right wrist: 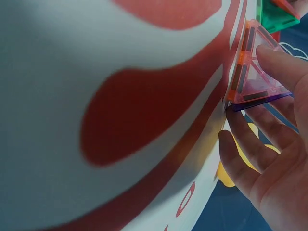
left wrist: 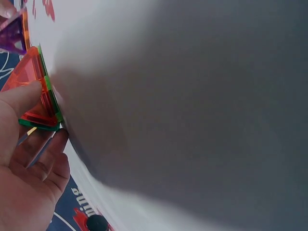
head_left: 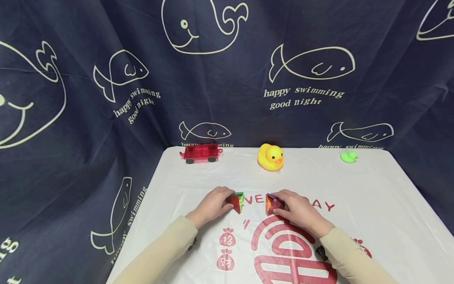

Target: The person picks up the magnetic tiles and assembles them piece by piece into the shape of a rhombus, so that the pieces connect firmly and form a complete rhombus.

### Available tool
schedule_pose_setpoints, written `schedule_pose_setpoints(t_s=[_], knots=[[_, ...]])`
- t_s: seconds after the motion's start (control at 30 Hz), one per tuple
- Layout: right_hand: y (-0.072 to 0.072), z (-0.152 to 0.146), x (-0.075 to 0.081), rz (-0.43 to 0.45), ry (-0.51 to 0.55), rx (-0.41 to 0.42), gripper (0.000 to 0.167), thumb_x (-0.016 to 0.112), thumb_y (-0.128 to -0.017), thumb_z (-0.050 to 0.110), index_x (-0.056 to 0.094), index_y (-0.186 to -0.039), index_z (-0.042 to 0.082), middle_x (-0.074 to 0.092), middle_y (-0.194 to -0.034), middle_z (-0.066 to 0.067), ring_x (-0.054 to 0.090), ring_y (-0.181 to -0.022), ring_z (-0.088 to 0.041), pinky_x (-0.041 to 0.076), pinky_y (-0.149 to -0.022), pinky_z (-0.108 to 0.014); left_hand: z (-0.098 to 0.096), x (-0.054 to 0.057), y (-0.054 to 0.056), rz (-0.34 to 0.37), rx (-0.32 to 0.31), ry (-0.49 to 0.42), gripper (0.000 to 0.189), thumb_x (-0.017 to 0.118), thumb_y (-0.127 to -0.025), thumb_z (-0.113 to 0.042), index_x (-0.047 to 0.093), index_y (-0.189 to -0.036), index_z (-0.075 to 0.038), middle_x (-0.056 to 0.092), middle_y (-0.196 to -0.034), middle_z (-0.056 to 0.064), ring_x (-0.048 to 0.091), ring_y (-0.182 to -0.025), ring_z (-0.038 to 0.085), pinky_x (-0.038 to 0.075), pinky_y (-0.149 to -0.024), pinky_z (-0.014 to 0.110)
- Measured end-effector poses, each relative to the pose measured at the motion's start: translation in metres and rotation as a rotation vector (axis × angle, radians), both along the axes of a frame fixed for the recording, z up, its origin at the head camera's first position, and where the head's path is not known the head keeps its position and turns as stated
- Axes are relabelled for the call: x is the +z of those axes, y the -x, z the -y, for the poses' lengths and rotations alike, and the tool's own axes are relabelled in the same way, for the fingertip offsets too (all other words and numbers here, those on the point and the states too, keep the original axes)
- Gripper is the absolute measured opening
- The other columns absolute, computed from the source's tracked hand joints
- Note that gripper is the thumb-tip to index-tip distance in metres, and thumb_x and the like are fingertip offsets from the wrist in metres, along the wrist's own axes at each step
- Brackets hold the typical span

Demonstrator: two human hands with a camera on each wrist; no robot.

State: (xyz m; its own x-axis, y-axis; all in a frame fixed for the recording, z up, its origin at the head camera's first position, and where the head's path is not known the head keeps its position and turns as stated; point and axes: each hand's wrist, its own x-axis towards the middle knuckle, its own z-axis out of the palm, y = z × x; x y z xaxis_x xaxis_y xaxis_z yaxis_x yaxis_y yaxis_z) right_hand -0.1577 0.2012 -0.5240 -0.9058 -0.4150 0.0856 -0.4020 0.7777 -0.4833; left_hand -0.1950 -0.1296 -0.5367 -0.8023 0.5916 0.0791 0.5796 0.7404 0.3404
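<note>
My left hand (head_left: 214,203) pinches a small pyramid of see-through magnetic tiles (head_left: 235,203), with red and green faces, between thumb and fingers. In the left wrist view the thumb lies on the red tile (left wrist: 30,70) and the fingers reach behind the green edge. To the right, my right hand (head_left: 299,209) holds a second tile pyramid (head_left: 272,205) in orange, purple and pink. The thumb presses its pink tile (right wrist: 262,82) in the right wrist view, with fingers at the purple side. The two pyramids stand a short gap apart, their open sides roughly facing each other.
Along the back edge of the white-covered table (head_left: 184,177) stand a red toy wagon (head_left: 202,153), a yellow rubber duck (head_left: 270,158) and a small green duck (head_left: 349,157). Behind them hangs a dark blue cloth (head_left: 234,94) with fish and whale prints.
</note>
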Motion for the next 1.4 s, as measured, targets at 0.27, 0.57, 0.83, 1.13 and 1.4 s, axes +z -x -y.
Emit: schedule_pose_setpoints(t_s=[0.27,0.57,0.83,1.13,1.4], knots=[[0.002,0.011,-0.001,-0.028,-0.009,0.027,0.056,0.087,-0.088,0.031,0.067,-0.135,0.008,0.069,-0.120,-0.006,0.066,-0.106,-0.022,0.055,-0.095,-0.049,-0.016,-0.003,-0.002,-0.029,-0.036,-0.005,0.042,0.077,-0.097,-0.027,0.067,-0.133,-0.008,0.069,-0.118,0.002,0.063,-0.109,0.016,0.052,-0.097,0.032],[0.003,0.019,0.001,0.010,-0.014,0.031,0.057,0.086,-0.088,0.030,0.067,-0.137,0.008,0.069,-0.124,-0.006,0.066,-0.110,-0.022,0.054,-0.098,-0.048,-0.029,-0.002,-0.004,-0.052,-0.050,0.000,0.040,0.076,-0.098,-0.029,0.067,-0.131,-0.009,0.070,-0.118,0.002,0.064,-0.108,0.017,0.051,-0.096,0.032],[0.005,0.024,0.001,0.007,-0.001,0.039,0.056,0.087,-0.087,0.031,0.067,-0.135,0.009,0.070,-0.122,-0.004,0.066,-0.109,-0.020,0.054,-0.098,-0.048,-0.038,-0.003,-0.005,-0.059,-0.042,-0.013,0.037,0.076,-0.098,-0.030,0.068,-0.128,-0.009,0.070,-0.114,0.002,0.064,-0.104,0.016,0.052,-0.094,0.032],[0.007,0.026,0.001,-0.011,0.009,0.052,0.053,0.087,-0.087,0.028,0.068,-0.133,0.009,0.070,-0.119,-0.002,0.066,-0.104,-0.018,0.055,-0.096,-0.047,-0.046,-0.003,-0.008,-0.056,-0.018,0.000,0.035,0.076,-0.098,-0.031,0.069,-0.126,-0.011,0.071,-0.113,0.001,0.065,-0.103,0.015,0.053,-0.092,0.031],[0.007,0.027,0.002,0.003,0.028,0.047,0.053,0.088,-0.087,0.026,0.067,-0.132,0.007,0.070,-0.122,-0.005,0.066,-0.109,-0.022,0.053,-0.098,-0.049,-0.046,-0.003,-0.008,-0.055,-0.017,0.000,0.036,0.076,-0.098,-0.030,0.069,-0.128,-0.011,0.070,-0.114,0.001,0.065,-0.103,0.015,0.053,-0.092,0.030]])
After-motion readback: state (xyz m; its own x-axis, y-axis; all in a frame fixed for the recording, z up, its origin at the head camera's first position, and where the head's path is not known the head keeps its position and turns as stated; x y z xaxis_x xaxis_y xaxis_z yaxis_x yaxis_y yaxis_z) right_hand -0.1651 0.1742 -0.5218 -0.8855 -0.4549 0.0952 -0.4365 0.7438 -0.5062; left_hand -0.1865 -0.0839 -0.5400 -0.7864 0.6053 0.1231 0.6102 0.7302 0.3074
